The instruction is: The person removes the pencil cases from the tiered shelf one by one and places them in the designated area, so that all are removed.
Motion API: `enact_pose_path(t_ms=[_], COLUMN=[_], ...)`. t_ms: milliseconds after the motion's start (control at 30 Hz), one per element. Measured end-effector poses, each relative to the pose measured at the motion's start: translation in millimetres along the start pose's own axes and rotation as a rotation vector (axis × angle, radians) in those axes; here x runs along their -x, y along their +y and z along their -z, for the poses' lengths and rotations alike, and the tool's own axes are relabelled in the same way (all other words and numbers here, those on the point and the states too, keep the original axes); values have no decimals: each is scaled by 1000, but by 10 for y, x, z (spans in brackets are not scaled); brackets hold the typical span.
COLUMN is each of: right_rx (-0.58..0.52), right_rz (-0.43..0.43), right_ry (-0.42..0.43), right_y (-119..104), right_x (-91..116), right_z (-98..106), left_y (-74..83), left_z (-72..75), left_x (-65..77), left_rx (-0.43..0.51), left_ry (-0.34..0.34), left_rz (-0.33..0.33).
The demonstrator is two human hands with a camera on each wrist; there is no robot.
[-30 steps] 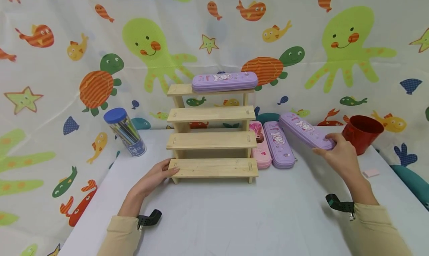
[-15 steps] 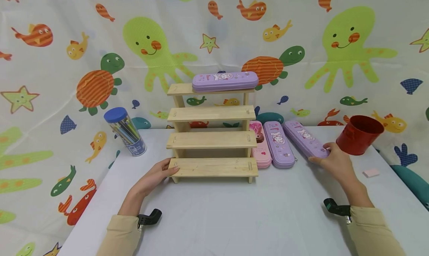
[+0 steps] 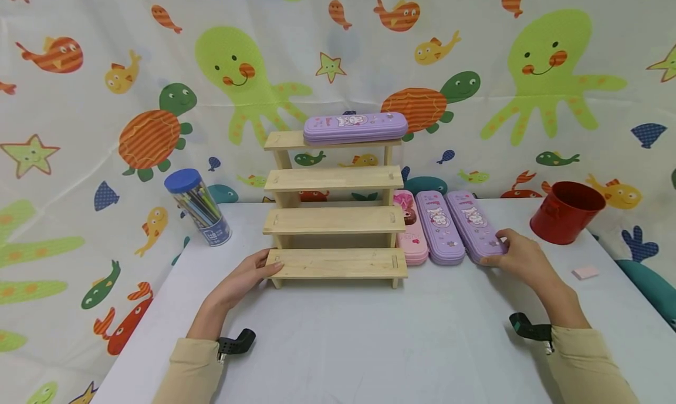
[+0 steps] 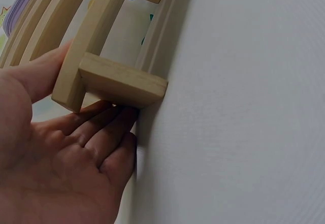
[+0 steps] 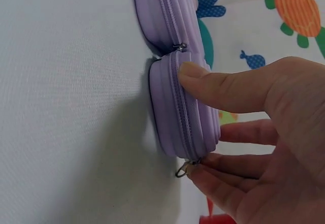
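Right of the wooden rack (image 3: pixel 338 264), the outermost purple case (image 3: pixel 472 221) slants rackward at its far end, the right hand (image 3: pixel 523 261) pinching its near end, while the left hand (image 3: pixel 244 282) grips the rack.

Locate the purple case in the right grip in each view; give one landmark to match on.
Head: purple case right of centre, its near end in the right grip.
Left wrist: not in it; the purple edge at top left is the other case, atop the wooden shelf.
Right wrist: about the centre.
Landmark in all three: the white table.
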State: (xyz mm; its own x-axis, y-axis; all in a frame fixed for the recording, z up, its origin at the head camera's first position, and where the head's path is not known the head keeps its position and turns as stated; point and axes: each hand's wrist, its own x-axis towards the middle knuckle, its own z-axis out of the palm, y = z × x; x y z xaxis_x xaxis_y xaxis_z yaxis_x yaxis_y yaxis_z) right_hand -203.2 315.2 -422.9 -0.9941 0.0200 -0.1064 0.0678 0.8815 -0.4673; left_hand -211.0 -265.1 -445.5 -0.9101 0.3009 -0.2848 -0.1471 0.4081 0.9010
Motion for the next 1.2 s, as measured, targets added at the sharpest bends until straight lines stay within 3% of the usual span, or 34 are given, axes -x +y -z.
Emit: enact_pose_path(t_ms=[633,867,1200], right_rx=[10,47,-43], right_rz=[88,163,205], right_ry=[-35,18,28], right_y=[-88,-109,-383], right_x=[5,-2,-72], right_z=[32,75,177], left_y=[24,11,20], left_z=[43,27,1], left_x=[40,26,22], left_rx=[-20,-7,-12], left_ry=[5,4,6], left_rz=[-12,-15,-13])
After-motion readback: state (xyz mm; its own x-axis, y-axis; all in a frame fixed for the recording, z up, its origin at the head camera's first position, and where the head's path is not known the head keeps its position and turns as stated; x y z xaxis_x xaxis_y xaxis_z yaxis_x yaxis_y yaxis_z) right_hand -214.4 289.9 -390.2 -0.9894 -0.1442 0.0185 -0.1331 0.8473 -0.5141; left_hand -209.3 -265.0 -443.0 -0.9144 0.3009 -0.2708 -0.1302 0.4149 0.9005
